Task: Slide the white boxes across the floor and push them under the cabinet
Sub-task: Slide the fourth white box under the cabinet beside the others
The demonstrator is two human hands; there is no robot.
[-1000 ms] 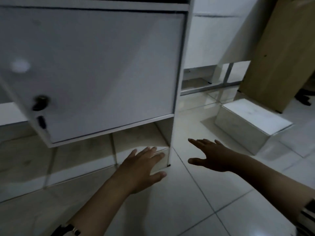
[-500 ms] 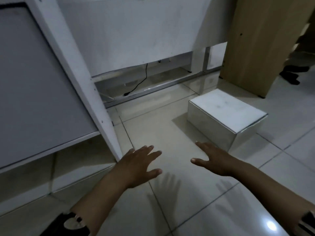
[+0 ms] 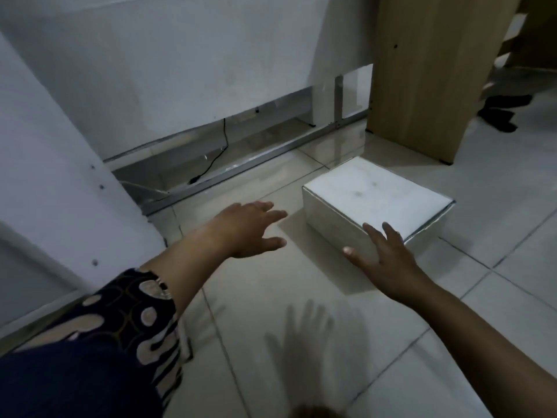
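Observation:
A white box (image 3: pixel 370 193) lies on the tiled floor, right of centre. My right hand (image 3: pixel 382 254) is spread open at the box's near corner, its fingertips reaching the box's near edge; whether they touch it I cannot tell. My left hand (image 3: pixel 247 229) hovers open above the floor, a short way left of the box and apart from it. The white cabinet (image 3: pixel 45 182) fills the left side, with only its side panel and lower edge visible.
A white panel on a metal floor frame (image 3: pixel 241 167) with a black cable (image 3: pixel 221 146) runs behind the box. A wooden panel (image 3: pixel 428 70) stands at the back right. Dark footwear (image 3: pixel 500 113) lies far right. Pale floor tiles (image 3: pixel 331 342) stretch in front.
The view swung right, away from the cabinet's underside toward the box. Both hands moved from the gap under the cabinet toward the box; my right hand now reaches its near corner.

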